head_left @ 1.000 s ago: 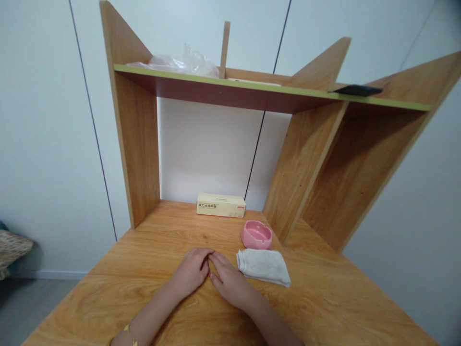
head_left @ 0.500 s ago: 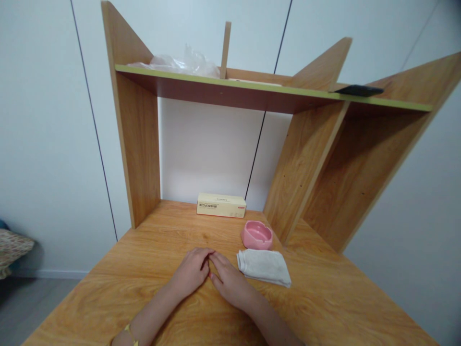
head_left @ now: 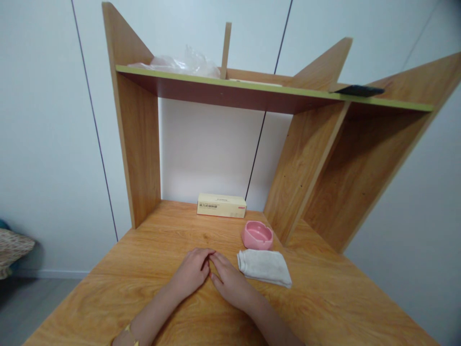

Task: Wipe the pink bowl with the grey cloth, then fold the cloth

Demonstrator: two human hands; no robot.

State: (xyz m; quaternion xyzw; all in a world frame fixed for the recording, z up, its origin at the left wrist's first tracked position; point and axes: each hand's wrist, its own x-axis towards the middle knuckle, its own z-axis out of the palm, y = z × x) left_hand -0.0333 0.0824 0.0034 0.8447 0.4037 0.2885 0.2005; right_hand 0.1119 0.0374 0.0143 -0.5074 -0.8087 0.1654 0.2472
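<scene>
My left hand point(head_left: 194, 270) and my right hand point(head_left: 227, 281) rest on the wooden desk point(head_left: 173, 230), fingertips touching each other. Both hands lie loosely with fingers stretched out and hold nothing that I can see. Just right of my right hand is a folded whitish cloth point(head_left: 265, 267), apart from the fingers. Behind the cloth stands a pink ashtray point(head_left: 257, 235) with notches in its rim. Further back, against the wall, sits a long cream-coloured box point(head_left: 221, 206) with printed characters.
A wooden shelf unit point(head_left: 223, 87) rises from the back of the desk. On its upper board lie a clear plastic bag point(head_left: 187, 65) and a flat black object point(head_left: 360, 90). Its upright divider point(head_left: 306, 168) stands beside the ashtray. Patterned fabric point(head_left: 14, 247) shows at far left.
</scene>
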